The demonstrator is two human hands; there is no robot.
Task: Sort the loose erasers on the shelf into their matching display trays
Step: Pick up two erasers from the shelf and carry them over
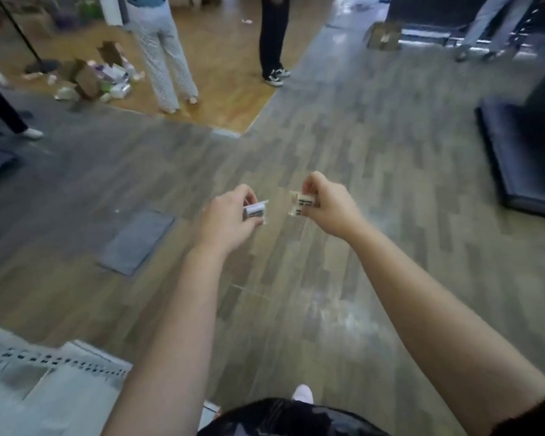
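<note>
**Both hands busy: left hand (pixel 225 215) and right hand (pixel 331 206) each pinch a wrapped eraser above the floor**

We look down along two bare forearms stretched out in front of us. Our left hand has thumb and fingers curled round a white eraser (pixel 256 212) in a clear wrapper, with a dark band across its label. Our right hand pinches a cream eraser (pixel 304 202), also wrapped, with black print on its face (the print is too blurred to read). The two erasers are held near each other, not touching, in mid-air over the grey wood-pattern floor (pixel 343 127).

At lower left, a pale shelf rail (pixel 44 360) with a row of punched slots runs beside our left elbow. No display trays show in this view. A grey floor plate (pixel 137 242) lies left of the hands. Farther off, on a patch of lighter wood flooring, two people stand, one in pale trousers (pixel 164 58), one in black trousers (pixel 272 36), near a heap of opened cardboard boxes (pixel 88 77). A dark display base (pixel 523 152) sits at right.
</note>
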